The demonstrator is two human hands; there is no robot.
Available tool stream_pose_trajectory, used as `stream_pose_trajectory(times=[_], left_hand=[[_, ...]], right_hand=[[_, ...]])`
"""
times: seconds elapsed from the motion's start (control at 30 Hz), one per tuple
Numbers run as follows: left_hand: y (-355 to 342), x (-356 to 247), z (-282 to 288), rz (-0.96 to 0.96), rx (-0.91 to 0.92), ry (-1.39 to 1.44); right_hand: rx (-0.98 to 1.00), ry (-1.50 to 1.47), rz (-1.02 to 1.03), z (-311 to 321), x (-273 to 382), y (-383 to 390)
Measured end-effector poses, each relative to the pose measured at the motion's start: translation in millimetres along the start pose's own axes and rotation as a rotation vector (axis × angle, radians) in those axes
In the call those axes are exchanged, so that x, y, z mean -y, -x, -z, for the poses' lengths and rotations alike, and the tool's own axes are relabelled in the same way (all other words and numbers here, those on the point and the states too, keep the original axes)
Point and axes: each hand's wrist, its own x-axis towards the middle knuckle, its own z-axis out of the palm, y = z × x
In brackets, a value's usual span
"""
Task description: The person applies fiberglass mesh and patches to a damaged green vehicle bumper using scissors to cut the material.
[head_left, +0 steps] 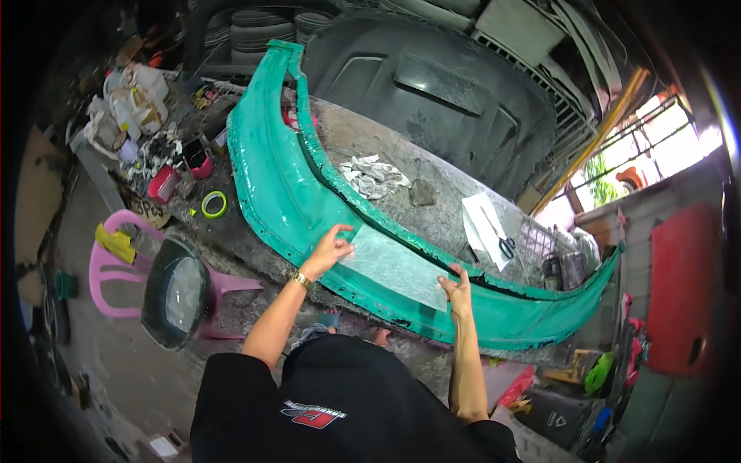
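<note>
A long, curved green moulding (266,177), glossy and shaped like a car bumper mould, arcs across the workbench in front of me. Over its middle stretches a whitish rectangular sheet of fibreglass mat (397,266). My left hand (330,251), with a gold watch above it on the wrist, has its curled fingers and thumb at the sheet's left edge. At the opposite edge, my right hand (457,292) grips the sheet near its right end. How closely the sheet touches the green surface I cannot tell.
Crumpled white cloth (374,177), a white sheet (484,224) and scissors (507,247) lie behind the moulding. Green tape (214,204) and a pink pot (197,160) sit left. A pink chair (116,282) bears a dark basin (174,293). A black panel (432,100) stands behind.
</note>
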Motion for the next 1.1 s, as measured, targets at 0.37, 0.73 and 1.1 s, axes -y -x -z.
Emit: stream_pose_trajectory(times=[0.37, 0.73, 1.1], left_hand=[[7.4, 9.9, -2.7, 0.216, 0.085, 0.331], [-37.9, 15.1, -4.1, -0.076, -0.013, -0.355], [-60.1, -10.6, -3.1, -0.105, 0.077, -0.213]], right_hand=[[0.259, -0.849, -0.35, -0.7, -63.4, 19.5], [0.072, -0.229, -0.104, -3.1, -65.7, 5.1], [-0.029, 0.041, 0.1, -0.8, -32.3, -15.4]])
